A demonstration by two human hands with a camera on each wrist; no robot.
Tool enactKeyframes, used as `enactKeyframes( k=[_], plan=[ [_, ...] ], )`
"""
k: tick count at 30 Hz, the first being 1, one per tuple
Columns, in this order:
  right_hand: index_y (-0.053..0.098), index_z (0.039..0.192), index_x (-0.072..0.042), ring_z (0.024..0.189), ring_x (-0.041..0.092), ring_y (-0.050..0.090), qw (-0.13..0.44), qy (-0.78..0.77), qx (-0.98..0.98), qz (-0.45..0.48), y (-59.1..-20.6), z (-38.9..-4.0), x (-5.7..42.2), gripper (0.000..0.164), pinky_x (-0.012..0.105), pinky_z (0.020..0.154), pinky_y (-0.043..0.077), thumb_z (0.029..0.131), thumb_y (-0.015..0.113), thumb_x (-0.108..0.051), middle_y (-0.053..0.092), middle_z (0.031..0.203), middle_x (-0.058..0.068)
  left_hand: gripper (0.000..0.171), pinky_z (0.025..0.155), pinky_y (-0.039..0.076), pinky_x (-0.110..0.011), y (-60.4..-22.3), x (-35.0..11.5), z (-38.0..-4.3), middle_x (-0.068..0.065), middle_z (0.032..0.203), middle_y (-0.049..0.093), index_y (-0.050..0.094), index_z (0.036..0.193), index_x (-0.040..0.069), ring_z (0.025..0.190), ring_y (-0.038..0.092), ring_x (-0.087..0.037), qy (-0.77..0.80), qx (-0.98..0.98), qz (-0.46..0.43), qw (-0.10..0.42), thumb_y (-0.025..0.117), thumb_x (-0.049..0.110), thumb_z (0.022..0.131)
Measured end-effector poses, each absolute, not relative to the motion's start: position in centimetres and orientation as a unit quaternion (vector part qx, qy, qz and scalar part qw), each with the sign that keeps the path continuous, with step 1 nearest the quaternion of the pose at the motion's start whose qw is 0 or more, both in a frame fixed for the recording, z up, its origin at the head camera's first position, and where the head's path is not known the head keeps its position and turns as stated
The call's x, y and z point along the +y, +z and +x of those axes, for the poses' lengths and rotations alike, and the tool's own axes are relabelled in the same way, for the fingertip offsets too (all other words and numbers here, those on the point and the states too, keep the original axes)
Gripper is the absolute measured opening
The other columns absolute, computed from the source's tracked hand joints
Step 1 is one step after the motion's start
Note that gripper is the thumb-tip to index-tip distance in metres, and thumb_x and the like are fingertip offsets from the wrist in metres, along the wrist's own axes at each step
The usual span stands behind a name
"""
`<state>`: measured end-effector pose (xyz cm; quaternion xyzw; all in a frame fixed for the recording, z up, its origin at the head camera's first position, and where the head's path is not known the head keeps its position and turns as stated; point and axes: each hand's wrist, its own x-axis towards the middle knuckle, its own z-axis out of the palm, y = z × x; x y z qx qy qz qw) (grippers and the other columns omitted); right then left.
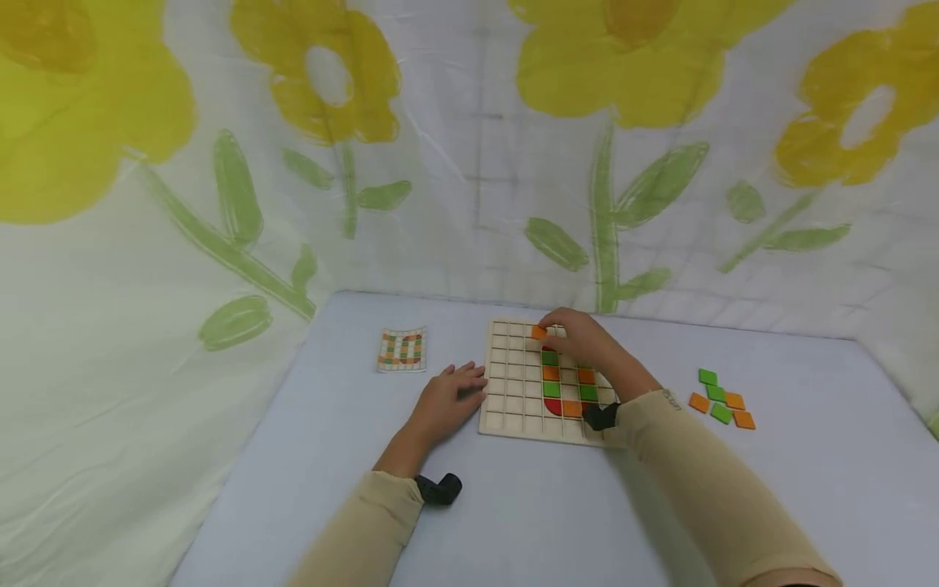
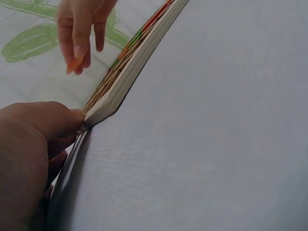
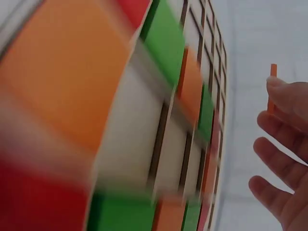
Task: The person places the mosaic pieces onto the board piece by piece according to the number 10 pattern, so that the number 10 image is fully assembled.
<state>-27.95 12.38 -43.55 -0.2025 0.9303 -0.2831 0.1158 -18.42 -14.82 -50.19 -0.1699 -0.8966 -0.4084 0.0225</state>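
A pale wooden grid board lies on the table, with green, orange and red tiles set in some cells of its right half. My right hand pinches a square orange tile between thumb and fingertips, above the board's far rows. In the right wrist view that orange tile stands edge-on, its other fingers spread apart. At the board's left edge rests my left hand, fingers stretched out, its thumb touching the board's side.
A small printed pattern card lies left of the board. Several loose tiles, green and orange, are scattered to the right. A white flowered curtain hangs behind the table.
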Motion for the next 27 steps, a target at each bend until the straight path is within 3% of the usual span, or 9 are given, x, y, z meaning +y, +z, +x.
enactKeyframes(
  k=[9, 16, 27],
  plan=[
    [0.062, 0.131, -0.007, 0.129, 0.033, 0.05, 0.164, -0.287, 0.919, -0.214, -44.8, -29.4, 6.9, 0.038, 0.049, 0.108, 0.045, 0.098, 0.062, -0.025, 0.055, 0.137, 0.013, 0.029, 0.123, 0.026, -0.039, -50.3, -14.7, -18.2, 0.001, 0.136, 0.062, 0.072, 0.12, 0.01, 0.137, 0.048, -0.015, -0.399, -0.9, -0.173, 0.018, 0.067, 0.023, 0.094],
    [0.068, 0.125, -0.007, 0.121, 0.032, 0.054, 0.122, -0.229, 0.935, -0.24, -45.5, -29.5, 5.4, 0.033, 0.047, 0.102, 0.049, 0.095, 0.064, -0.022, 0.056, 0.129, 0.013, 0.029, 0.123, 0.026, -0.039, -50.3, -14.7, -18.2, 0.001, 0.137, 0.061, 0.072, 0.12, 0.01, 0.137, 0.048, -0.016, -0.397, -0.902, -0.17, 0.016, 0.067, 0.023, 0.094],
    [0.068, 0.124, -0.007, 0.126, 0.032, 0.052, 0.121, -0.218, 0.939, -0.235, -45.2, -29.4, 5.3, 0.033, 0.048, 0.106, 0.047, 0.095, 0.064, -0.022, 0.054, 0.134, 0.014, 0.029, 0.122, 0.028, -0.042, -50.2, -14.7, -18.1, -0.001, 0.136, 0.062, 0.072, 0.119, 0.009, 0.136, 0.049, -0.019, -0.393, -0.901, -0.18, 0.03, 0.067, 0.022, 0.094]
  ],
)
